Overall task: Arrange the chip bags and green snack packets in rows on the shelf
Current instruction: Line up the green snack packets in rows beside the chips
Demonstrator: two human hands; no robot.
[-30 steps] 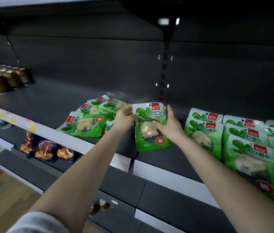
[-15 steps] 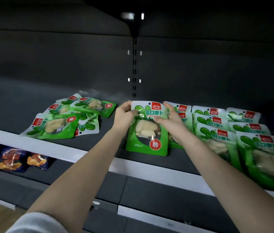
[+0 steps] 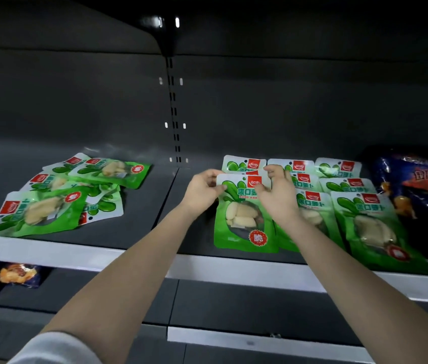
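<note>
From the head camera, the left hand pinched the top left corner of a green plastic snack packet, and the right hand gripped its top right edge with curled fingers. The packet lay on the dark grey metal shelf, touching the rows of matching green packets on its right. A loose heap of green packets lay well apart on its left.

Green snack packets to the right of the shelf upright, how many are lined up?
8 visible. Left column: back packet, plus front packet held by left hand and right hand. Middle column: three. Right column: three. Others may hide under overlaps.
</note>
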